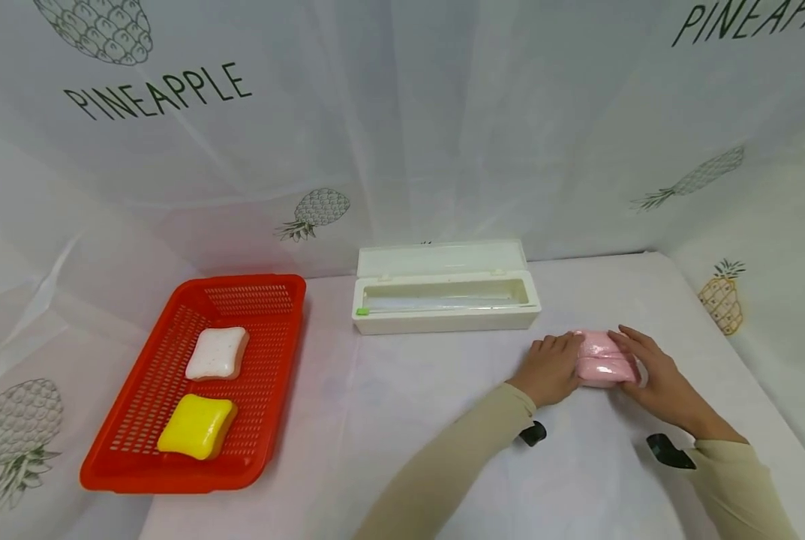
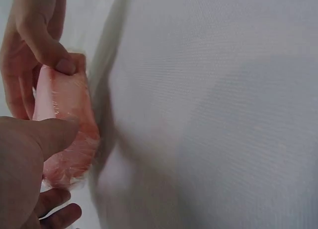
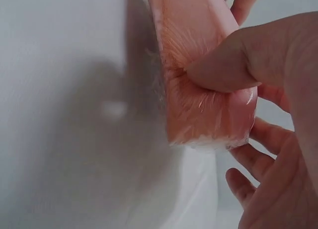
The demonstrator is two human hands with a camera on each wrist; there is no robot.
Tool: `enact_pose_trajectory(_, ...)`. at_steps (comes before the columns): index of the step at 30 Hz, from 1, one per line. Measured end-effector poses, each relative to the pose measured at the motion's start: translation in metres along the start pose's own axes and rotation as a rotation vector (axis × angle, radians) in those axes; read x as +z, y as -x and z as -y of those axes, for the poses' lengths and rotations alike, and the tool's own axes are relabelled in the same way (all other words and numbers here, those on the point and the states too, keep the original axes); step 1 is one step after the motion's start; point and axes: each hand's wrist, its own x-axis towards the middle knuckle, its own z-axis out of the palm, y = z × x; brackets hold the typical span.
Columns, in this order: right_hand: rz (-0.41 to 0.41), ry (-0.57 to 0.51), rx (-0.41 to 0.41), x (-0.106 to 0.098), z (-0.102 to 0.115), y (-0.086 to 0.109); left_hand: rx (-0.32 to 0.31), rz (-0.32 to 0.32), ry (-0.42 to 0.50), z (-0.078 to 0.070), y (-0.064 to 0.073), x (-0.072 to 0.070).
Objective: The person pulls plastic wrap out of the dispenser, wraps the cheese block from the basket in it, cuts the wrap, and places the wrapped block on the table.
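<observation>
A pink sponge-like block (image 1: 605,369), snugly wrapped in clear film, is held between both hands at the right of the table. In the head view a crease runs across its top. My left hand (image 1: 551,367) grips its left end, and my right hand (image 1: 665,386) grips the right end. The left wrist view shows both thumbs on the near side of the wrapped block (image 2: 72,105), with fingers round behind it. Seen from the right wrist, the right thumb presses into the wrinkled film on the block (image 3: 198,117), and crumpled film edges show at its end.
A long white cling film box (image 1: 446,322) stands at the back middle, its lid raised and a green tab at its left. On the left, a red plastic basket (image 1: 283,375) holds a white block (image 1: 216,352) and a yellow block (image 1: 197,426). Pineapple-printed white sheeting hangs behind.
</observation>
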Motion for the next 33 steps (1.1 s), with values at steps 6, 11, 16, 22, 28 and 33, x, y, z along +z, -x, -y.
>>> enact_pose_trajectory(6, 0.098, -0.008, 0.116, 0.002, -0.004, 0.008, 0.005, 0.019, -0.004, 0.001, 0.002, 0.005)
enact_pose_trajectory(11, 0.046, 0.047, 0.100, 0.000, 0.005, 0.003, 0.031, -0.036, 0.003, 0.012, 0.019, 0.006)
enact_pose_trajectory(16, -0.035, 0.059, 0.027, -0.003, 0.032, -0.016, 0.060, -0.161, 0.065, 0.033, 0.050, -0.016)
enact_pose_trajectory(22, -0.038, -0.008, 0.002, -0.002, 0.073, -0.047, 0.005, -0.412, 0.201, 0.089, 0.093, -0.048)
enact_pose_trajectory(28, 0.026, 0.006, -0.038, 0.020, 0.103, -0.077, -0.186, -0.623, 0.272, 0.156, 0.131, -0.065)
enact_pose_trajectory(33, 0.007, 0.016, -0.120, 0.049, 0.113, -0.099, -0.322, -0.642, 0.190, 0.196, 0.157, -0.065)
